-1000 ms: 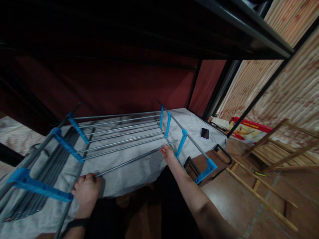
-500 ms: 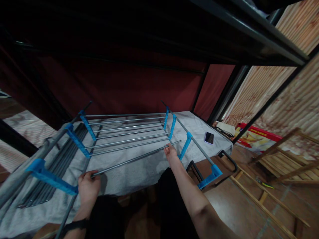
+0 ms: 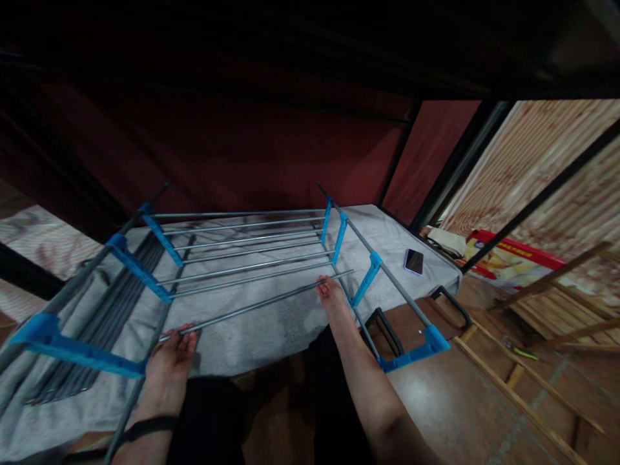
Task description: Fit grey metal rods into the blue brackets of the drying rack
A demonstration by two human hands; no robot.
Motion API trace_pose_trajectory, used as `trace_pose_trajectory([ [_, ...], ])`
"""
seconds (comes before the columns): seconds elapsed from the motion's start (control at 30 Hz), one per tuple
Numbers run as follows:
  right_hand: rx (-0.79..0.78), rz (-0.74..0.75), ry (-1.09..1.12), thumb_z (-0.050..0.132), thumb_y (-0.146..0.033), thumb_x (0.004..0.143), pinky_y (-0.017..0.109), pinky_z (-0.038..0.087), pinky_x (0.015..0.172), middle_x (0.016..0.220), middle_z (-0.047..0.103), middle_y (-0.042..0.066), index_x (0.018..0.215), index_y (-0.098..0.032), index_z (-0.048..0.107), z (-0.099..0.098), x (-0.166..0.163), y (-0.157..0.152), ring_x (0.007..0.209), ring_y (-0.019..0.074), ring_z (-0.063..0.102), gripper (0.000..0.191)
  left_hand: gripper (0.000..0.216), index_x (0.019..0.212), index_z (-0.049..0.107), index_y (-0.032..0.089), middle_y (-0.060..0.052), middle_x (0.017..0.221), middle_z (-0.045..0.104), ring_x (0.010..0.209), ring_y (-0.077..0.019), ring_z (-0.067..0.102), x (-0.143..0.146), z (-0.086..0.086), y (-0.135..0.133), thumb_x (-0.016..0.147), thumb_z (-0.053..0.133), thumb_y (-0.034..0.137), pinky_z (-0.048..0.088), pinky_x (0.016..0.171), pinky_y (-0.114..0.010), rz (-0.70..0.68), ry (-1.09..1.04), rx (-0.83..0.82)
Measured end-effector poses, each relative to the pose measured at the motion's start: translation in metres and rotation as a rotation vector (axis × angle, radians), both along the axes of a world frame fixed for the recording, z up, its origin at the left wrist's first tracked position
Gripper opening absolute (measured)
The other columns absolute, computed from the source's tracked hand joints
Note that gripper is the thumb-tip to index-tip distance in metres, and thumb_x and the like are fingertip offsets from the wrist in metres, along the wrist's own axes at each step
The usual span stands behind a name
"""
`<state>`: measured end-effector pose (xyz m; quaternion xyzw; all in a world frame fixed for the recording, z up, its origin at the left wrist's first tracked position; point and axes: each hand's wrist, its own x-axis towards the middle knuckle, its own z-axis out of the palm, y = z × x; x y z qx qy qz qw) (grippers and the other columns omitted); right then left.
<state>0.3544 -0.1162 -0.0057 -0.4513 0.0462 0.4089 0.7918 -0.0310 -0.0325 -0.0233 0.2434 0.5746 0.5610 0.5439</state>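
A thin grey metal tube (image 3: 261, 303) slants between my hands, its right end higher in view. My left hand (image 3: 170, 355) has its fingers around the tube near the left end. Close to the other end, my right hand (image 3: 331, 294) pinches it, and the tip sticks out past the fingers. Behind it lies a rack frame with blue plastic brackets (image 3: 140, 268) on the left and matching blue brackets (image 3: 367, 278) on the right. Several grey crossbars (image 3: 247, 265) span the far brackets. The held tube is apart from the nearest right bracket.
Several loose grey tubes (image 3: 104, 323) lie in a bundle at left on the grey cloth-covered surface (image 3: 271, 342). A phone (image 3: 413, 261) rests at right. Beyond the edge are a black metal handle (image 3: 453, 307), a wooden frame (image 3: 513, 381) and a red box (image 3: 513, 258).
The view has shifted slightly. My left hand has turned, its fingers more extended along the tube, and the tube's left end now shows past them. My right hand keeps its hold.
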Motion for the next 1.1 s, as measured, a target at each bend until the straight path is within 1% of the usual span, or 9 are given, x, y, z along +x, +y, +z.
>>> trace_pose_trajectory([
  [0.07, -0.005, -0.01, -0.013, 0.065, -0.021, 0.084, 0.027, 0.058, 0.067, 0.057, 0.062, -0.004, 0.07, -0.024, 0.054, 0.001, 0.007, 0.001, 0.05, 0.0113, 0.059, 0.017, 0.016, 0.079, 0.043, 0.023, -0.001, 0.07, 0.057, 0.063, -0.014, 0.061, -0.001, -0.004, 0.005, 0.084, 0.05, 0.009, 0.057, 0.066, -0.031, -0.041, 0.001, -0.083],
  [0.13, -0.012, -0.043, -0.015, 0.062, -0.022, 0.086, 0.025, 0.058, 0.066, 0.056, 0.061, -0.006, 0.072, -0.025, 0.053, 0.002, 0.015, 0.001, 0.048, 0.0104, 0.058, 0.017, 0.017, 0.078, 0.044, 0.022, 0.0, 0.069, 0.056, 0.061, -0.0128, 0.06, 0.0, -0.005, 0.008, 0.084, 0.05, 0.007, 0.055, 0.063, -0.028, -0.03, 0.008, -0.137],
  [0.27, -0.018, -0.139, 0.001, 0.056, -0.022, 0.091, 0.022, 0.058, 0.07, 0.067, 0.069, -0.004, 0.081, -0.025, 0.056, 0.004, 0.024, -0.001, 0.063, 0.0101, 0.068, 0.01, 0.016, 0.077, 0.045, 0.02, 0.0, 0.066, 0.055, 0.055, -0.0106, 0.056, 0.005, -0.001, 0.009, 0.087, 0.049, 0.008, 0.051, 0.056, -0.023, -0.001, 0.015, -0.164],
  [0.37, -0.026, -0.164, 0.008, 0.058, -0.022, 0.09, 0.022, 0.058, 0.074, 0.072, 0.071, -0.004, 0.083, -0.025, 0.057, 0.003, 0.022, -0.003, 0.068, 0.0095, 0.07, 0.008, 0.015, 0.079, 0.047, 0.02, 0.002, 0.064, 0.053, 0.052, -0.0089, 0.054, 0.008, 0.003, 0.006, 0.09, 0.052, 0.011, 0.048, 0.051, -0.019, 0.057, -0.081, -0.182],
  [0.47, -0.041, -0.139, 0.006, 0.061, -0.022, 0.089, 0.023, 0.058, 0.074, 0.072, 0.071, -0.004, 0.08, -0.025, 0.057, 0.0, 0.019, -0.006, 0.068, 0.0101, 0.069, 0.01, 0.017, 0.078, 0.047, 0.02, 0.003, 0.064, 0.053, 0.053, -0.0079, 0.056, 0.01, 0.006, 0.002, 0.093, 0.052, 0.013, 0.052, 0.056, -0.019, 0.099, -0.144, -0.193],
  [0.6, -0.056, -0.109, 0.001, 0.062, -0.02, 0.088, 0.025, 0.059, 0.073, 0.07, 0.07, -0.003, 0.078, -0.025, 0.057, -0.002, 0.018, -0.008, 0.068, 0.0119, 0.07, 0.012, 0.022, 0.077, 0.049, 0.019, -0.001, 0.073, 0.062, 0.065, -0.0095, 0.065, 0.014, 0.011, -0.002, 0.098, 0.042, 0.015, 0.056, 0.067, -0.022, 0.054, -0.222, -0.179],
  [0.77, -0.069, -0.098, 0.017, 0.06, -0.014, 0.086, 0.027, 0.06, 0.076, 0.068, 0.069, -0.004, 0.078, -0.025, 0.057, -0.004, 0.017, -0.008, 0.067, 0.0121, 0.069, 0.014, 0.02, 0.078, 0.052, 0.018, -0.004, 0.082, 0.069, 0.079, -0.0125, 0.071, 0.018, 0.015, -0.007, 0.09, 0.044, 0.005, 0.059, 0.073, -0.024, -0.011, -0.296, -0.095],
  [0.93, -0.09, -0.045, 0.019, 0.061, -0.005, 0.082, 0.028, 0.06, 0.076, 0.065, 0.068, -0.004, 0.076, -0.024, 0.056, -0.007, 0.016, -0.009, 0.066, 0.0122, 0.069, 0.021, 0.017, 0.079, 0.056, 0.017, -0.002, 0.079, 0.066, 0.073, -0.0093, 0.067, 0.021, 0.017, -0.012, 0.093, 0.05, 0.008, 0.059, 0.073, -0.021, 0.042, -0.285, -0.027],
  [1.1, -0.094, 0.02, 0.0, 0.063, -0.007, 0.082, 0.029, 0.061, 0.075, 0.068, 0.07, -0.003, 0.076, -0.024, 0.058, -0.009, 0.009, -0.009, 0.068, 0.0132, 0.07, 0.02, 0.016, 0.078, 0.056, 0.018, 0.002, 0.074, 0.061, 0.066, -0.0078, 0.062, 0.024, 0.021, -0.014, 0.093, 0.056, 0.012, 0.06, 0.075, -0.024, 0.064, -0.266, 0.015],
])
